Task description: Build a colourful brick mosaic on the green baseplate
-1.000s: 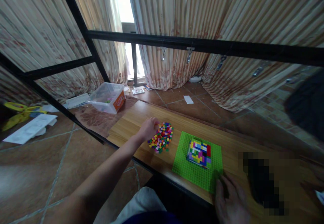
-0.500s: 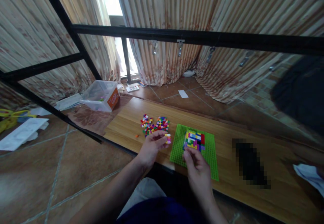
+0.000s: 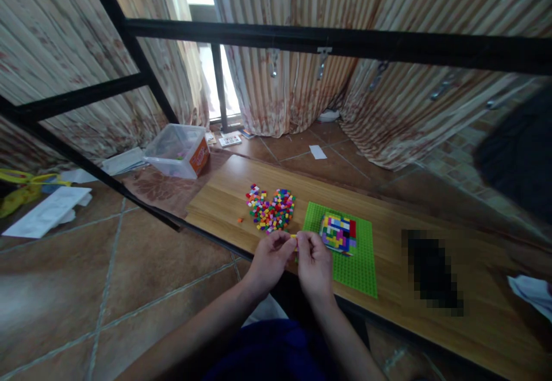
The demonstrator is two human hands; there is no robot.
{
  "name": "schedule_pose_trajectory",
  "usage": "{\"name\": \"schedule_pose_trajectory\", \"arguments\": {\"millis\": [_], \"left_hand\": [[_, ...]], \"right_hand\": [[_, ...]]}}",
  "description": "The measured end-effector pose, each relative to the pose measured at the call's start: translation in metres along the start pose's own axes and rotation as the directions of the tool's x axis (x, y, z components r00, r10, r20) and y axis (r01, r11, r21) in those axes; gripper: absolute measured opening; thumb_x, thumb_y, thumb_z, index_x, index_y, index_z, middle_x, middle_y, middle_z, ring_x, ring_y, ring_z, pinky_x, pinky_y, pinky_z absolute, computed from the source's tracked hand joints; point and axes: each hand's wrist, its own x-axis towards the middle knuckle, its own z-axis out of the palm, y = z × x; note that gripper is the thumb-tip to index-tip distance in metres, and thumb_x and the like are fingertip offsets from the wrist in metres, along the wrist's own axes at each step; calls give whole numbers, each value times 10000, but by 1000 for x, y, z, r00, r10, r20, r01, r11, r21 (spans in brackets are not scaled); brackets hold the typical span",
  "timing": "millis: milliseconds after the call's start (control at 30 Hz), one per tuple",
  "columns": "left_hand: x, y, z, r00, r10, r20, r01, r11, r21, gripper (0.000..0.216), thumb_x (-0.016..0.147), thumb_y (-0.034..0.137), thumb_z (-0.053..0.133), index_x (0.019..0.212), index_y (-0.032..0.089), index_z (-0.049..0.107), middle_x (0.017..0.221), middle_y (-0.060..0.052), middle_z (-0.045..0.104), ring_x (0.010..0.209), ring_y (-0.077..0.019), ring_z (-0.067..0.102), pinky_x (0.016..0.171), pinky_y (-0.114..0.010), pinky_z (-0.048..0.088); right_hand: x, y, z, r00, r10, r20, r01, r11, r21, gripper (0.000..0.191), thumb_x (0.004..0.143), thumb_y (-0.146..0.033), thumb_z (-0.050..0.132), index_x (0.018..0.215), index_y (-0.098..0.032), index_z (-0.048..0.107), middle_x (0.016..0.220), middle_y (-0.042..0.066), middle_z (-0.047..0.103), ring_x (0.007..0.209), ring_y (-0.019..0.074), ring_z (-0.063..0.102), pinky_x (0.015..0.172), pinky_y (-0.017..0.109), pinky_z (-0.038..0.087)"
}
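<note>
My left hand (image 3: 269,257) and my right hand (image 3: 314,261) meet at the near edge of the wooden table (image 3: 388,208), both pinching a small yellow brick (image 3: 294,236) between their fingertips. Just beyond them lies a pile of small coloured bricks (image 3: 271,208). To the right of the pile lies a green baseplate (image 3: 360,254) with a block of multicoloured bricks (image 3: 338,233) built on it. My right hand overlaps the baseplate's near left corner.
A clear plastic box with an orange label (image 3: 179,151) stands on the floor past the table's left end. A black metal frame (image 3: 302,39) crosses the view. A blurred dark object (image 3: 433,272) lies on the table to the right. Curtains hang behind.
My left hand left the brick pile and came back to the table's near edge with a brick. My right hand moved left from the baseplate to meet it, and both now pinch the brick.
</note>
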Motion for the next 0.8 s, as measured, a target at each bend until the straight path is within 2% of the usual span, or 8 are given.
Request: {"name": "schedule_pose_trajectory", "arguments": {"millis": [167, 367, 500, 567, 633, 667, 733, 800], "left_hand": [[1, -13, -5, 999, 38, 10, -39, 997, 62, 298, 779, 422, 596, 652, 163, 520, 542, 44, 465, 508, -75, 410, 501, -214, 315], [4, -16, -10, 999, 32, -13, -32, 999, 37, 269, 755, 395, 600, 643, 165, 517, 538, 42, 451, 511, -79, 398, 499, -218, 301], [9, -14, -16, 1000, 5, 16, -5, 1000, 4, 280, 741, 416, 614, 646, 165, 534, 520, 43, 450, 480, -74, 385, 479, -219, 287], [13, -16, -20, 1000, -5, 22, 5, 1000, -28, 301, 734, 441, 621, 647, 167, 532, 507, 46, 451, 459, -70, 374, 468, -218, 288], [18, -20, -24, 1000, -18, 7, 19, 997, -76, 333, 727, 479, 626, 652, 173, 519, 503, 49, 455, 447, -69, 378, 463, -216, 297], [21, -23, -27, 1000, -29, -8, 28, 995, -95, 349, 725, 499, 626, 659, 175, 514, 509, 47, 464, 448, -71, 389, 462, -215, 303], [25, -27, -36, 998, -49, -50, 44, 994, -100, 371, 720, 527, 625, 672, 178, 510, 529, 44, 479, 461, -80, 418, 462, -215, 313], [28, -30, -48, 994, -38, -105, 33, 998, -44, 362, 740, 524, 608, 688, 177, 522, 555, 38, 495, 488, -93, 447, 475, -219, 327]], "right_hand": [[-4, 8, 4, 999, -3, 43, 3, 1000, -5, 336, 912, -485, 454, 788, -202, 586, 724, 20, 631, 698, 168, 582, 651, 278, 437], [-3, 9, 8, 998, -24, 62, 22, 999, 38, 354, 901, -505, 467, 763, -202, 587, 682, 7, 598, 658, 157, 550, 612, 263, 434], [2, 14, 16, 993, 67, 97, -77, 992, 103, 381, 870, -551, 493, 752, -201, 588, 610, -22, 536, 575, 140, 493, 535, 253, 395], [7, 18, 21, 981, 146, 131, -166, 974, 156, 402, 859, -578, 488, 716, -208, 554, 548, -51, 464, 502, 126, 429, 476, 248, 346], [17, 20, 26, 971, 172, 165, -198, 968, 154, 422, 863, -591, 463, 686, -212, 525, 525, -59, 433, 476, 121, 402, 461, 247, 324], [23, 20, 28, 973, 150, 175, -171, 979, 112, 427, 870, -588, 448, 685, -211, 525, 530, -52, 449, 486, 124, 416, 473, 248, 330], [41, 17, 30, 980, 38, 194, -26, 998, -64, 418, 891, -558, 426, 712, -204, 557, 572, -22, 523, 543, 142, 478, 531, 256, 355], [61, 12, 33, 968, -87, 233, 158, 940, -303, 379, 920, -492, 408, 773, -198, 596, 640, 17, 604, 600, 163, 533, 581, 268, 356]]}}
